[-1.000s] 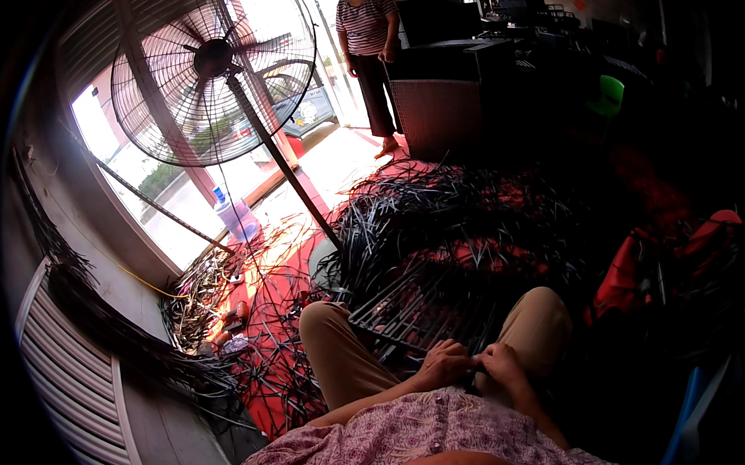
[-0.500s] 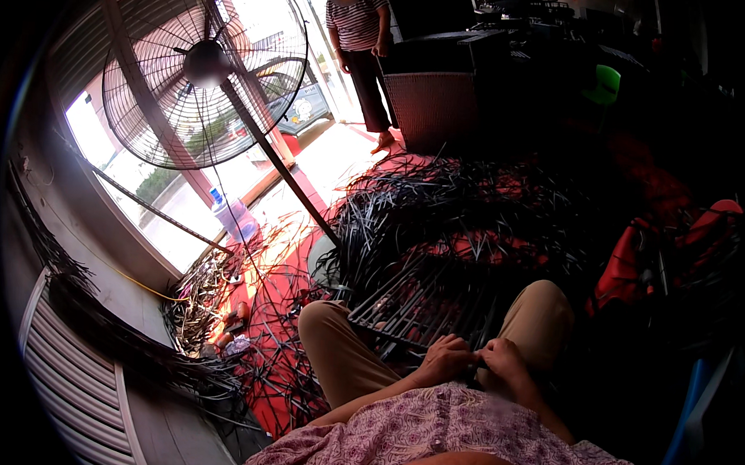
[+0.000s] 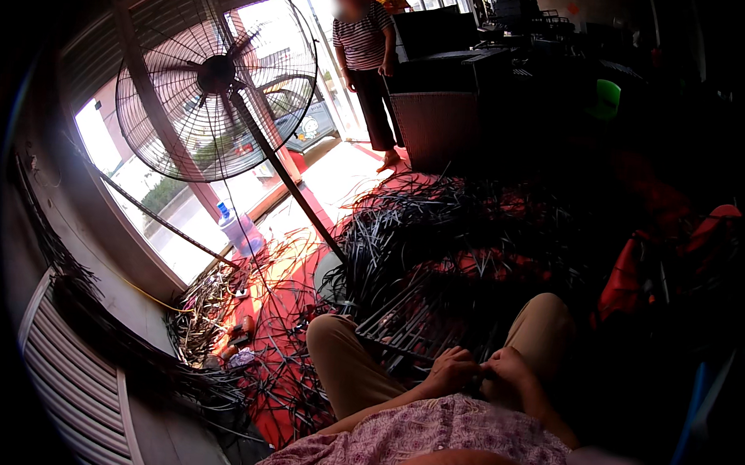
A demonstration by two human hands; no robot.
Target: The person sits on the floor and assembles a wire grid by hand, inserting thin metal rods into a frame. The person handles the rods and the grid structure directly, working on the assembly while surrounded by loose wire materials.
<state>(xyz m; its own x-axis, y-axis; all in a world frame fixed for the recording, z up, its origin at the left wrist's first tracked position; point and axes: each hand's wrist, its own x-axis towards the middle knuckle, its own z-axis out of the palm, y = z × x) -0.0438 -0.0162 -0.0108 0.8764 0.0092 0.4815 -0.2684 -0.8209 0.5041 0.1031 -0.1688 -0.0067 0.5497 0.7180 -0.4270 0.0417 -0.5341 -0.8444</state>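
Note:
Between my knees lies a dark frame (image 3: 414, 317) with several thin parallel strands or bars running away from me. At its near edge my left hand (image 3: 453, 372) is closed, fingers bent and pressed together. My right hand (image 3: 508, 369) is closed in a pinch right beside it, the fingertips of both almost meeting. What they grip is dark and too small to make out. Beyond the frame spreads a big tangled heap of black flat strips (image 3: 415, 214).
A large standing fan (image 3: 217, 74) rises at the left, its pole slanting down to the heap. A water jug (image 3: 241, 231) is by the doorway. Another person (image 3: 368, 58) stands beside a big woven box (image 3: 435, 127). Loose strips litter the red floor (image 3: 277, 407); a slatted panel (image 3: 75, 386) is at left.
The view has shifted a little, so everything sits slightly lower and further right. Both hands stay together at the frame's near edge, with only a small shift of the fingers.

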